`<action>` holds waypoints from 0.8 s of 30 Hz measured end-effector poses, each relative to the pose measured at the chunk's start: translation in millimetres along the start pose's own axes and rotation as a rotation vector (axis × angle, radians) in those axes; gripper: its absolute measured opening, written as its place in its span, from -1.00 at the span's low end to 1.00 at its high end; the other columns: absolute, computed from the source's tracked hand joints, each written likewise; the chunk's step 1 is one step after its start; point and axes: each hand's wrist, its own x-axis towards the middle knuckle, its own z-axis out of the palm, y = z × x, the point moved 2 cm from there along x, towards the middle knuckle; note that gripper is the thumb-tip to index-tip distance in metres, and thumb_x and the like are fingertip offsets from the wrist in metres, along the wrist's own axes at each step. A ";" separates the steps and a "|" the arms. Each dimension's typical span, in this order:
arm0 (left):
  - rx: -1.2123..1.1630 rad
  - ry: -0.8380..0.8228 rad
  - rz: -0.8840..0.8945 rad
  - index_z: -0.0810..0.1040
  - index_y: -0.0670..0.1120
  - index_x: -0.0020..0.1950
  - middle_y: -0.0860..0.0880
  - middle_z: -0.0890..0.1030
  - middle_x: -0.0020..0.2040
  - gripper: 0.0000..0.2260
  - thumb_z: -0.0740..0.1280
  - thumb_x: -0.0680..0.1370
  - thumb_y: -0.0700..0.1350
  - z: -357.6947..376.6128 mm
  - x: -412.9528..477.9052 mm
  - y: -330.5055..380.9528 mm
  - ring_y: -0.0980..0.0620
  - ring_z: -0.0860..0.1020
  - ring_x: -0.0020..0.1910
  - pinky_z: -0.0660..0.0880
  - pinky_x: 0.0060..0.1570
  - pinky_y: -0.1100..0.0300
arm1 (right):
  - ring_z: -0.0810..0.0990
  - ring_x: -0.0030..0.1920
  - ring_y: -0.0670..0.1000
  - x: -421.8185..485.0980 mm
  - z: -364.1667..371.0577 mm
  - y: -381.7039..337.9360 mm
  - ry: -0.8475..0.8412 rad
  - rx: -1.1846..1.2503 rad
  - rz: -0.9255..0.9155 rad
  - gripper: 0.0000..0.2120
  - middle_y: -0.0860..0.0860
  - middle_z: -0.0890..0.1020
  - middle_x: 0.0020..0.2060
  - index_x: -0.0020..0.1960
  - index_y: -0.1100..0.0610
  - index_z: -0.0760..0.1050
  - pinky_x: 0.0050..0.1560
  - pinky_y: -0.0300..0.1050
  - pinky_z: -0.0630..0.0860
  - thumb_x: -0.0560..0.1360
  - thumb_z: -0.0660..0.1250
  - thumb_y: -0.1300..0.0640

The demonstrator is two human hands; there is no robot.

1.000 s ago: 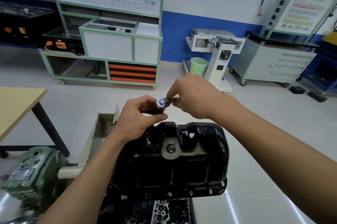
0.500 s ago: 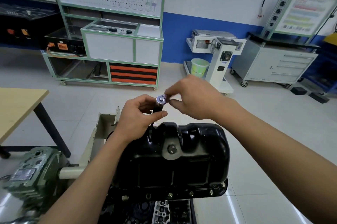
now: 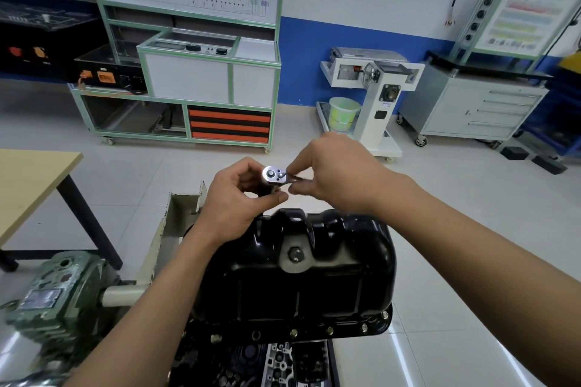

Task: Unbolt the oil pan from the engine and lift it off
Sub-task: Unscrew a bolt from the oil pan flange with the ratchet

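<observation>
Oil pan (image 3: 298, 286) sits below left hand (image 3: 234, 201) gripping ratchet (image 3: 273, 174).

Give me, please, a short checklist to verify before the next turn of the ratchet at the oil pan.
1. Left hand grips the ratchet below its head: ok.
2. Right hand pinches the ratchet at its head: ok.
3. Ratchet seated on a bolt: cannot tell, its lower end is hidden behind the left hand.
4. Oil pan sits flat on the engine: ok.
5. Near-edge bolts all removed: not ok, several remain in the flange.
6. Drain plug in place: ok.
</observation>
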 end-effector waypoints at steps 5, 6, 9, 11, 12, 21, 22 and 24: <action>0.005 -0.075 0.008 0.67 -0.05 -0.02 -0.03 0.75 -0.11 -0.70 0.58 0.38 -0.36 1.3 -1.3 6.7 0.03 0.70 -0.13 0.62 0.01 0.20 | 0.54 0.26 0.07 8.7 4.6 8.7 0.073 -0.084 -0.080 -0.62 -0.14 0.58 0.31 0.24 -0.19 0.61 0.04 0.01 0.53 0.58 0.28 0.21; 0.012 -0.087 0.012 0.67 -0.05 -0.01 -0.03 0.75 -0.11 -0.70 0.58 0.38 -0.36 1.1 -1.4 6.9 0.03 0.70 -0.11 0.62 0.02 0.20 | 0.51 0.32 0.05 9.3 5.9 9.9 0.069 -0.031 -0.094 -0.59 -0.14 0.53 0.37 0.27 -0.16 0.60 0.11 0.03 0.52 0.58 0.27 0.26; 0.006 -0.119 0.009 0.69 -0.05 0.00 -0.04 0.75 -0.10 -0.73 0.59 0.40 -0.33 -1.3 -1.4 7.7 -0.02 0.71 -0.08 0.62 0.05 0.18 | 0.47 0.39 0.03 11.1 10.1 12.8 0.061 0.077 -0.162 -0.62 -0.09 0.46 0.45 0.33 -0.08 0.58 0.27 0.04 0.46 0.59 0.31 0.24; -0.027 -0.139 0.003 0.71 0.01 -0.02 -0.06 0.75 -0.09 -0.73 0.60 0.38 -0.27 -2.7 -1.2 8.7 -0.04 0.71 -0.08 0.62 0.05 0.16 | 0.45 0.41 0.02 11.3 11.7 15.4 0.065 0.105 -0.203 -0.68 -0.06 0.46 0.45 0.33 -0.05 0.58 0.33 0.01 0.42 0.60 0.36 0.12; -0.039 -0.144 0.000 0.72 0.06 -0.04 -0.07 0.75 -0.10 -0.75 0.59 0.38 -0.24 -2.8 -1.1 9.0 -0.04 0.71 -0.08 0.62 0.05 0.16 | 0.44 0.42 0.02 10.7 12.1 16.9 0.064 0.108 -0.214 -0.68 -0.06 0.45 0.46 0.34 -0.05 0.58 0.35 -0.01 0.40 0.60 0.36 0.07; -0.049 0.016 -0.020 0.54 -0.11 -0.19 0.01 0.71 -0.25 -0.73 0.62 0.32 -0.21 3.4 -0.2 5.9 0.09 0.64 -0.29 0.61 -0.24 0.15 | 0.56 -0.11 0.05 0.1 3.8 4.8 0.077 -0.021 -0.081 -0.66 -0.09 0.61 -0.34 -0.19 -0.03 0.68 -0.20 -0.04 0.50 0.48 0.36 -0.28; -0.041 0.016 -0.016 0.52 -0.12 -0.20 0.03 0.70 -0.27 -0.72 0.62 0.33 -0.30 3.4 0.0 5.0 0.11 0.63 -0.30 0.59 -0.27 0.19 | 0.55 -0.19 0.07 -2.3 6.4 -0.5 0.047 0.002 -0.063 -0.58 -0.06 0.55 -0.45 -0.33 0.02 0.60 -0.28 -0.05 0.48 0.47 0.36 -0.30; -0.018 0.007 -0.008 0.52 -0.11 -0.21 0.06 0.69 -0.29 -0.66 0.58 0.32 -0.46 2.4 0.4 3.4 0.17 0.62 -0.31 0.55 -0.28 0.28 | 0.52 -0.30 0.08 -7.6 12.2 -11.3 -0.008 0.105 -0.034 -0.46 -0.02 0.44 -0.58 -0.50 0.07 0.45 -0.34 -0.05 0.45 0.47 0.37 -0.29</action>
